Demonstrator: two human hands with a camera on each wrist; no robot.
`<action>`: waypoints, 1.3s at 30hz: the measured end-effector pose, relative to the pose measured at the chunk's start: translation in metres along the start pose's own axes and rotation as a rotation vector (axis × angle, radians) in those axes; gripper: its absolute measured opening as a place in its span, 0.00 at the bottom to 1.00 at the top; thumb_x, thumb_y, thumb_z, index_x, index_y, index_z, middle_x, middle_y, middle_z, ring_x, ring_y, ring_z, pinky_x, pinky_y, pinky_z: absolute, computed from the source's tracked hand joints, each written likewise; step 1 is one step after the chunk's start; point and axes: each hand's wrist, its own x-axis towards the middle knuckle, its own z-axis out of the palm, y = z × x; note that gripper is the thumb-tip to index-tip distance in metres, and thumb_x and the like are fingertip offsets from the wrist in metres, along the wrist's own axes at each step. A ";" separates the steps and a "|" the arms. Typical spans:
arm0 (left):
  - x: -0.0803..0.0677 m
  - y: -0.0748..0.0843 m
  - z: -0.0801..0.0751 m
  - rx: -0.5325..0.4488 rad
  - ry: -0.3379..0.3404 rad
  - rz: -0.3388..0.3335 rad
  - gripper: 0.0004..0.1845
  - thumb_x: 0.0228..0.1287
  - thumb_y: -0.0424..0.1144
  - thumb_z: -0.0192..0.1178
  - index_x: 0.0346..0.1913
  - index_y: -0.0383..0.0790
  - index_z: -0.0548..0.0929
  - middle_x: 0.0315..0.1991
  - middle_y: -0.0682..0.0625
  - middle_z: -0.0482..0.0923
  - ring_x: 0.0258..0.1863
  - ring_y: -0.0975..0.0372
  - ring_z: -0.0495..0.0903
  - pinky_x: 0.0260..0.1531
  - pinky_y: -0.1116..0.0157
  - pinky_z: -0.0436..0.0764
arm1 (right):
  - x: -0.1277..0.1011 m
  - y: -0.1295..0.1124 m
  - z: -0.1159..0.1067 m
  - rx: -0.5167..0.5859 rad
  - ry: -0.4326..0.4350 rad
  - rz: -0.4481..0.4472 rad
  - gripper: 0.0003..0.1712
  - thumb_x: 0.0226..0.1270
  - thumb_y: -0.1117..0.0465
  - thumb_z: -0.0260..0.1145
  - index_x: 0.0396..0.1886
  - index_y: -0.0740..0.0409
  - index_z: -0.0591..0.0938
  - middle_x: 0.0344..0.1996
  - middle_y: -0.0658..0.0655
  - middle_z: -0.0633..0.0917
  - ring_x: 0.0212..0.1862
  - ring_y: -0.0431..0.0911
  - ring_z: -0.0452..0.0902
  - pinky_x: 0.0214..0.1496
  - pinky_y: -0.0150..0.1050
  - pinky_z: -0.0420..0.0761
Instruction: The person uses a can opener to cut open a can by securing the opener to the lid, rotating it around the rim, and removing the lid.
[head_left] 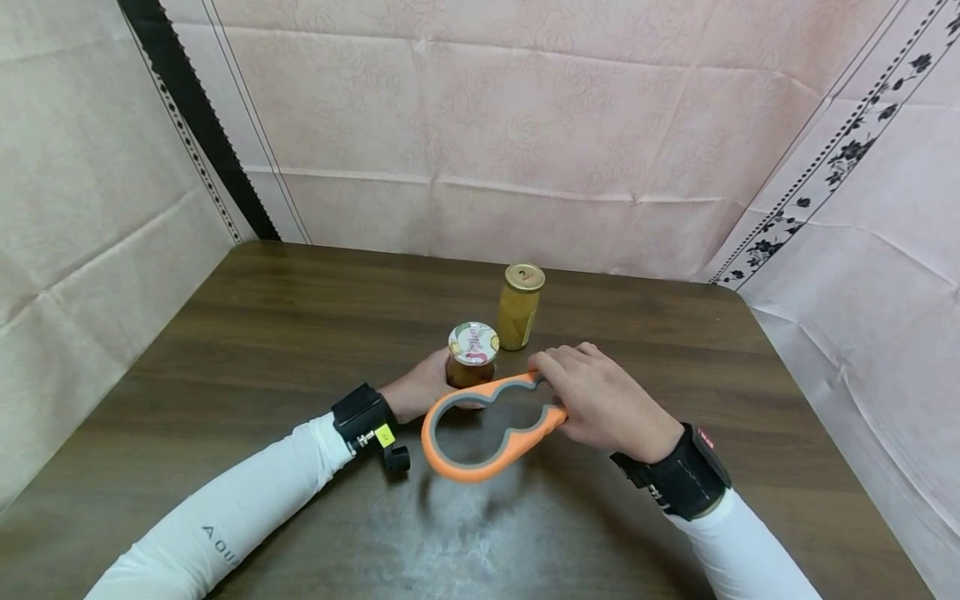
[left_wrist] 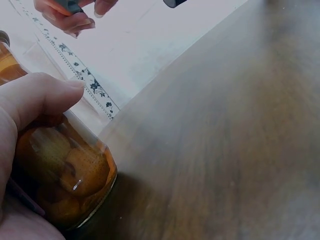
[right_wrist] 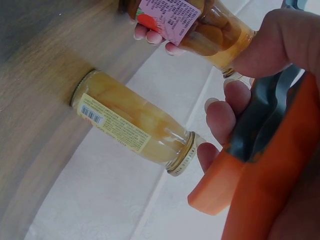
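Observation:
My left hand (head_left: 426,388) grips a glass jar (head_left: 469,376) of round brown fruit, thumb across its side in the left wrist view. The jar stands upright on the table, with a patterned white lid and a pink label (right_wrist: 169,19). My right hand (head_left: 603,404) holds an orange jar opener (head_left: 467,475) with a grey scalloped inner lining. Its handle ends lie in the fingers, and its round loop points left, in front of the jar in the head view. Part of the opener is hidden by the right hand.
A second jar (head_left: 517,315) with yellow contents, a gold lid and a yellow label stands just behind the first, to its right. Both are on a dark wooden table (head_left: 315,308). Pale patterned cloth (head_left: 487,125) hangs behind the table and along both sides.

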 end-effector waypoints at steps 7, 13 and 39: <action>-0.001 0.001 0.002 0.018 -0.022 0.022 0.39 0.57 0.38 0.76 0.70 0.45 0.69 0.62 0.45 0.79 0.59 0.56 0.79 0.61 0.58 0.79 | 0.000 -0.003 -0.003 -0.005 0.012 -0.005 0.26 0.48 0.71 0.72 0.49 0.52 0.78 0.38 0.48 0.84 0.42 0.45 0.79 0.49 0.42 0.77; -0.004 0.004 0.006 0.017 -0.040 0.011 0.38 0.57 0.40 0.76 0.69 0.48 0.70 0.61 0.48 0.79 0.59 0.57 0.79 0.62 0.57 0.78 | 0.001 -0.004 -0.004 -0.007 0.017 -0.012 0.26 0.47 0.70 0.73 0.49 0.52 0.78 0.37 0.47 0.84 0.41 0.44 0.79 0.49 0.42 0.78; -0.008 0.005 0.017 0.046 -0.133 0.094 0.32 0.60 0.37 0.74 0.66 0.52 0.75 0.58 0.50 0.81 0.54 0.60 0.79 0.58 0.62 0.79 | 0.001 -0.004 -0.004 0.012 0.154 -0.069 0.24 0.48 0.58 0.78 0.47 0.53 0.81 0.34 0.49 0.84 0.38 0.43 0.79 0.47 0.42 0.81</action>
